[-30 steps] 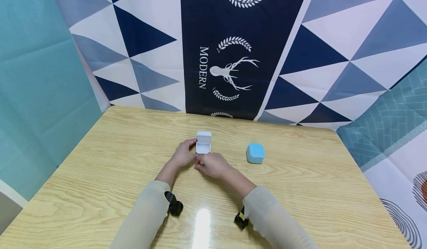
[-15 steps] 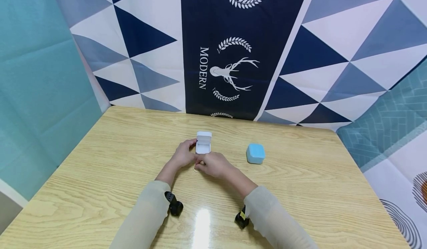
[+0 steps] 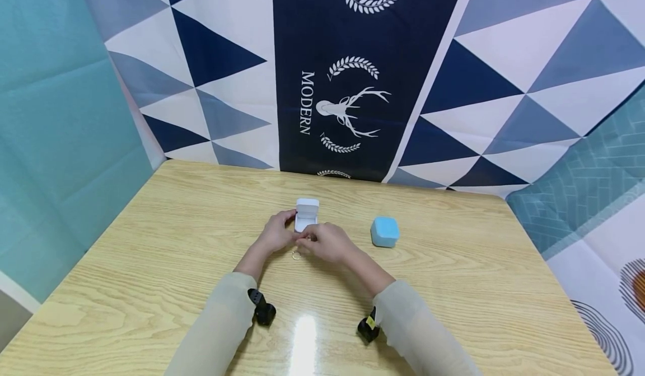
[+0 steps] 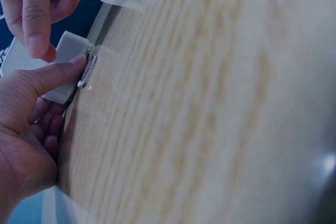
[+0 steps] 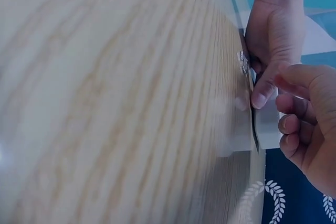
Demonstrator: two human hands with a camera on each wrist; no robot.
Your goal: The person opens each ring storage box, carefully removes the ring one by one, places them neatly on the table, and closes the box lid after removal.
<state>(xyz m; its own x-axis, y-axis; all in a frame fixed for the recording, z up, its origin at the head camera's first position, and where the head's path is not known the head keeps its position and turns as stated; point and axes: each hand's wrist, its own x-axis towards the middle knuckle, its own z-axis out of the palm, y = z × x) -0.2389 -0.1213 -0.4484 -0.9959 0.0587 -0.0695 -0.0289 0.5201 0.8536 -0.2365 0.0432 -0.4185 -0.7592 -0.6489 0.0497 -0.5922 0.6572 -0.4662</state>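
A white ring box (image 3: 307,222) stands on the table with its lid up, its inside facing me in the head view. My left hand (image 3: 275,234) holds it from the left, thumb (image 4: 63,73) along its front and fingers round the side. A ring (image 3: 296,255) lies on the wood just in front of the box; it shows as a sparkling band (image 4: 88,72) in the left wrist view. My right hand (image 3: 328,242) hovers at the box's front, above the left thumb. Its fingers (image 5: 291,124) are loosely bent, with nothing visible in them.
To the right of the ring box stands a light blue rounded cube (image 3: 385,232). The pale wood table (image 3: 151,286) runs back to a patterned curtain (image 3: 347,74). Each forearm wears a black wrist camera, one (image 3: 264,313) on the left and one (image 3: 369,328) on the right.
My right hand has lifted away from the ring and moved slightly up toward the box, so the whole ring now shows on the table. The left hand keeps its hold on the box.
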